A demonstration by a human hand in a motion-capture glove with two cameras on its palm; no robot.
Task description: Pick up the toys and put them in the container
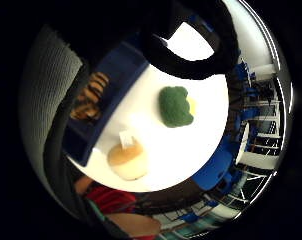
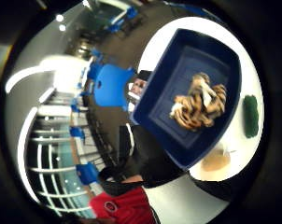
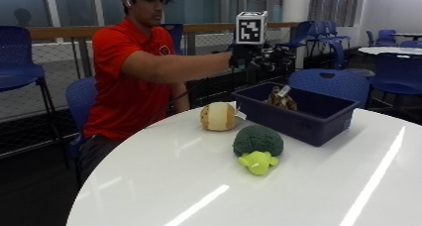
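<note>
I see my gloved hand [image 3: 254,57] raised in the air above the bin [image 3: 300,118], well clear of it and holding nothing; I cannot tell how its fingers stand. The blue bin sits near the table's [image 3: 165,186] far edge with the tiger [image 3: 282,98] lying inside it. The onion [image 3: 218,116] stands on the table just beside the bin's end nearest the person. The broccoli [image 3: 258,145] lies nearer the table's middle, in front of the bin.
</note>
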